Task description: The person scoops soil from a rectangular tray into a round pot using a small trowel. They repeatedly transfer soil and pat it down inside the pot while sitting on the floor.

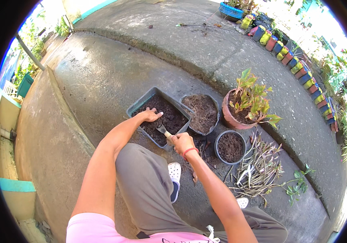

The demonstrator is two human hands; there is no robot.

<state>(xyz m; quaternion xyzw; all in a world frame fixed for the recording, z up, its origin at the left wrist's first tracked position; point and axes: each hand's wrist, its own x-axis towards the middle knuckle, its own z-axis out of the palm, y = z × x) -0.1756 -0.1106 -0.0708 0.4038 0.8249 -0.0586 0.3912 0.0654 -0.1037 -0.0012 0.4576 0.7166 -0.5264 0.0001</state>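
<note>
A dark rectangular planter [174,102] full of dark soil [175,118] stands on the concrete in front of me. My left hand [151,115] reaches into it, fingers spread and pressed against the soil, their tips partly hidden. My right hand [183,143] is closed round the wooden handle of a small hand trowel [168,134]. Its metal blade points into the soil, close to my left hand. Right of the planter, and nearly touching it, is a round dark pot [217,121] of drier, brownish soil. A smaller grey pot [244,152] of soil stands nearer me.
A pinkish pot [230,117] with a leafy plant [249,99] stands against the raised concrete step [205,75]. Cut stems [258,174] lie in a heap at right, beside a green leafy sprig [299,186]. Painted bottles [290,60] edge a garden bed at far right.
</note>
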